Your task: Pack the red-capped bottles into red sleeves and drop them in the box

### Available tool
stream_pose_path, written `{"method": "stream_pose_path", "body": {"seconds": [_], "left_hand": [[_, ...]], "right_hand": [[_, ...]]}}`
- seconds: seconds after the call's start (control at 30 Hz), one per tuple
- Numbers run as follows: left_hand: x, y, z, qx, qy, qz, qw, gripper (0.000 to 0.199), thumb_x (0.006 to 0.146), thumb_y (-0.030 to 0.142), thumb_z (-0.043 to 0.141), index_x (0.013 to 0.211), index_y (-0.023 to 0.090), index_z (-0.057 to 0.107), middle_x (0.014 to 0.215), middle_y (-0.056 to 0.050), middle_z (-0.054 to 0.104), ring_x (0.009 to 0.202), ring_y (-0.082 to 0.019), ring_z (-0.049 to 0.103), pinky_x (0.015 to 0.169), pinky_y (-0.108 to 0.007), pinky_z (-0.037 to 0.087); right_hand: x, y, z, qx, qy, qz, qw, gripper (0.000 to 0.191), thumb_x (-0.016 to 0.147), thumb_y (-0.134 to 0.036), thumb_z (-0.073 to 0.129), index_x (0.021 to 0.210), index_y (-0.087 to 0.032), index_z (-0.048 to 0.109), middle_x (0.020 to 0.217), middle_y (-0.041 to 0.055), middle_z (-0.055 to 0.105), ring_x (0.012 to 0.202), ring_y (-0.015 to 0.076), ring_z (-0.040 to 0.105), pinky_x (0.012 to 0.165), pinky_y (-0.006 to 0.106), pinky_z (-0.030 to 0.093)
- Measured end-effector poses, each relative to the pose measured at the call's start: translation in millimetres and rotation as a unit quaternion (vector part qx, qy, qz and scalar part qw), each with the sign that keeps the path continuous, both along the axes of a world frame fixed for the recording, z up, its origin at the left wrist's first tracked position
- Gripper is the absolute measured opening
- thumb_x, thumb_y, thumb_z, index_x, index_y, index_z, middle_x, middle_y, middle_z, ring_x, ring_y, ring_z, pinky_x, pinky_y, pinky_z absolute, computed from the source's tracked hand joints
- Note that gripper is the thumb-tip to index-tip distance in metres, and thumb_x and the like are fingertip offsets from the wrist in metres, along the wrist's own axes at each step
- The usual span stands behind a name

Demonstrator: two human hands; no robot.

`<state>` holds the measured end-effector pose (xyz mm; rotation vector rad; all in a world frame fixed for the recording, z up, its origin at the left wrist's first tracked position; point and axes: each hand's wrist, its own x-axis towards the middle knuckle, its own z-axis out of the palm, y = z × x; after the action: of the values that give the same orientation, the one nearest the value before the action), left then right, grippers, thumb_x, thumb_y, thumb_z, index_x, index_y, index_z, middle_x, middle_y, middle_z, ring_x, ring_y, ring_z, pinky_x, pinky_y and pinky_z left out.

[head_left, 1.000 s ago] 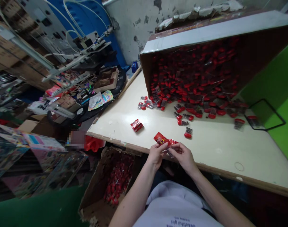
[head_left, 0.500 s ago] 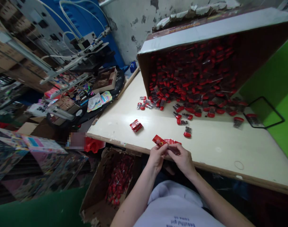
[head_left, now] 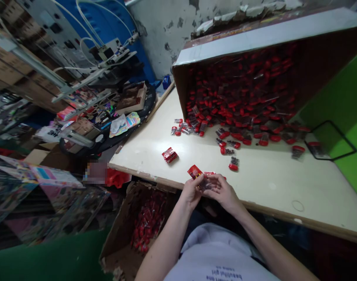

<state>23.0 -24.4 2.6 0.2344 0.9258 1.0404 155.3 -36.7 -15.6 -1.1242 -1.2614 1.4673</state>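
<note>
Near the table's front edge my left hand (head_left: 193, 191) is closed on a red packet (head_left: 194, 171), pinched between thumb and fingers. My right hand (head_left: 221, 190) is beside it, fingers curled round a small clear item that I cannot make out. Behind my right hand another red packet (head_left: 210, 173) lies partly hidden on the table. A small stack of red packets (head_left: 169, 155) rests to the left. Several small clear containers with red caps and dark contents, one of them (head_left: 233, 164) nearby, are scattered behind my hands.
A large tipped carton (head_left: 254, 45) full of red-capped containers stands at the back. Below the table edge, an open box (head_left: 114, 242) holds red packets. A machine (head_left: 99, 70) and a cluttered round black table (head_left: 150, 101) are at left. A black wire frame (head_left: 346, 155) stands at right.
The red packet in my left hand has tilted and shifted slightly left. My right hand has turned and its fingers have spread a little, showing something clear between the hands.
</note>
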Motion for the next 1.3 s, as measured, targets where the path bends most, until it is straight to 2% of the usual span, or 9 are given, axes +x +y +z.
{"method": "stream_pose_path", "body": {"seconds": [0.23, 0.47, 0.73, 0.87, 0.97, 1.03, 1.13, 1.2, 1.3], "left_hand": [[3.3, -4.2, 7.4, -0.05, -0.03, -0.013, 0.998, 0.027, 0.067, 0.023, 0.072, 0.088, 0.007, 0.068, 0.083, -0.011, 0.068, 0.076, -0.019, 0.063, 0.075, -0.029, 0.048], [11.4, -17.8, 5.4, -0.029, -0.056, -0.027, 0.998, 0.031, 0.068, 0.023, 0.072, 0.094, 0.006, 0.066, 0.09, -0.012, 0.067, 0.082, -0.019, 0.063, 0.079, -0.028, 0.047], [16.0, -22.9, 4.6, -0.043, -0.057, -0.008, 0.997, 0.025, 0.069, 0.02, 0.071, 0.089, 0.005, 0.068, 0.085, -0.012, 0.068, 0.077, -0.016, 0.063, 0.079, -0.026, 0.047], [17.5, -22.4, 4.0, -0.043, -0.049, -0.005, 0.998, 0.025, 0.067, 0.021, 0.072, 0.087, 0.006, 0.068, 0.085, -0.011, 0.068, 0.077, -0.015, 0.063, 0.078, -0.026, 0.047], [-0.6, -24.8, -3.1, -0.051, 0.017, 0.02, 0.998, 0.029, 0.063, 0.026, 0.075, 0.085, 0.009, 0.068, 0.087, -0.012, 0.068, 0.081, -0.018, 0.064, 0.078, -0.029, 0.047], [-32.3, -31.9, -13.4, -0.062, 0.116, 0.067, 0.989, 0.031, 0.06, 0.03, 0.077, 0.083, 0.012, 0.067, 0.086, -0.012, 0.069, 0.082, -0.02, 0.065, 0.077, -0.031, 0.047], [-108.0, -55.3, -32.9, -0.109, 0.33, 0.126, 0.929, 0.03, 0.057, 0.033, 0.077, 0.077, 0.015, 0.065, 0.077, -0.01, 0.069, 0.074, -0.022, 0.066, 0.07, -0.031, 0.046], [-163.0, -76.7, -41.6, -0.165, 0.5, 0.105, 0.844, 0.025, 0.056, 0.035, 0.074, 0.068, 0.016, 0.063, 0.067, -0.007, 0.067, 0.075, -0.028, 0.065, 0.067, -0.034, 0.045], [-216.5, -101.0, -41.5, -0.248, 0.678, 0.003, 0.692, 0.027, 0.052, 0.033, 0.074, 0.073, 0.018, 0.064, 0.078, -0.011, 0.069, 0.092, -0.037, 0.06, 0.072, -0.04, 0.042]], "right_hand": [[16.7, 3.0, -3.8, 0.107, -0.163, 0.039, 0.98, 0.056, 0.067, -0.038, 0.073, 0.118, -0.031, 0.051, 0.096, 0.0018, 0.064, 0.083, 0.0215, 0.062, 0.077, 0.037, 0.051], [17.8, 5.1, -8.4, 0.093, -0.193, 0.013, 0.977, 0.057, 0.065, -0.048, 0.072, 0.115, -0.031, 0.052, 0.072, -0.0016, 0.062, 0.057, 0.0178, 0.058, 0.061, 0.032, 0.051], [17.0, 4.9, -13.4, 0.116, -0.224, -0.016, 0.967, 0.052, 0.062, -0.052, 0.072, 0.108, -0.03, 0.058, 0.067, -0.0027, 0.062, 0.054, 0.0169, 0.056, 0.056, 0.029, 0.049], [13.8, 3.2, -12.5, 0.109, -0.209, 0.003, 0.972, 0.052, 0.064, -0.05, 0.072, 0.11, -0.03, 0.057, 0.068, -0.0021, 0.062, 0.053, 0.0166, 0.056, 0.056, 0.029, 0.048], [21.0, 6.7, -11.5, 0.1, -0.194, 0.003, 0.976, 0.053, 0.067, -0.049, 0.07, 0.112, -0.027, 0.056, 0.07, -0.0004, 0.065, 0.056, 0.0168, 0.057, 0.057, 0.029, 0.05], [35.8, 16.0, -14.9, 0.102, -0.215, -0.062, 0.969, 0.047, 0.072, -0.05, 0.065, 0.11, -0.024, 0.057, 0.073, 0.0015, 0.066, 0.06, 0.0177, 0.06, 0.06, 0.03, 0.051], [70.7, 41.8, -27.9, 0.092, -0.302, -0.198, 0.928, 0.035, 0.08, -0.047, 0.054, 0.103, -0.021, 0.061, 0.078, 0.0049, 0.067, 0.067, 0.0203, 0.063, 0.063, 0.034, 0.052], [94.4, 63.7, -39.7, 0.09, -0.383, -0.238, 0.888, 0.029, 0.083, -0.037, 0.05, 0.103, -0.019, 0.063, 0.081, 0.0074, 0.066, 0.068, 0.0218, 0.062, 0.067, 0.037, 0.051], [116.4, 94.1, -57.4, 0.155, -0.47, -0.127, 0.86, 0.037, 0.081, -0.017, 0.044, 0.114, -0.02, 0.061, 0.106, 0.0115, 0.061, 0.092, 0.0254, 0.059, 0.082, 0.042, 0.047]]}}
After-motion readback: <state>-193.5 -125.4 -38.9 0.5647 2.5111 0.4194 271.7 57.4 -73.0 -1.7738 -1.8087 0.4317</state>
